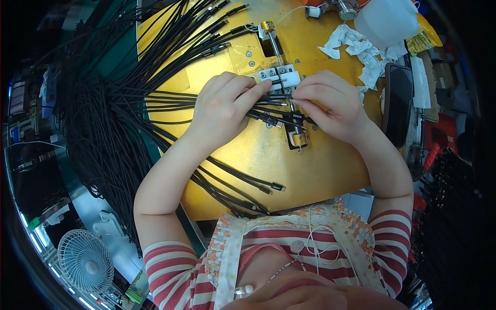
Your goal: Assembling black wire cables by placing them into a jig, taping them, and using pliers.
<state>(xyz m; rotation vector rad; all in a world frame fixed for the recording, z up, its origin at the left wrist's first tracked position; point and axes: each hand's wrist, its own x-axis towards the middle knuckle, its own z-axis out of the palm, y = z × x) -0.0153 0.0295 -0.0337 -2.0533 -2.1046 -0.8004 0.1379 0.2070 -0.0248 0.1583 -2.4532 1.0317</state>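
My left hand [219,108] is closed over several black cables [170,107], its thumb and forefinger beside a small fixture with a white block [292,79]. The cables' plug ends stick out past its fingers. My right hand [330,103] pinches the end of one cable, its connector [285,97], just below the white block; its fingertips cover part of it. A metal rod [276,46] runs through the fixture between two brass-coloured ends. More plug ends [297,118] lie below the hands across the rod.
A gold-coloured work plate [248,155] lies beneath. Black cables in a thick bundle [103,129] hang over its left side; other plug ends [276,186] rest near its front. Crumpled tissues [369,67], a white container [386,21], a phone [398,103] and a thread spool [313,12] are at right.
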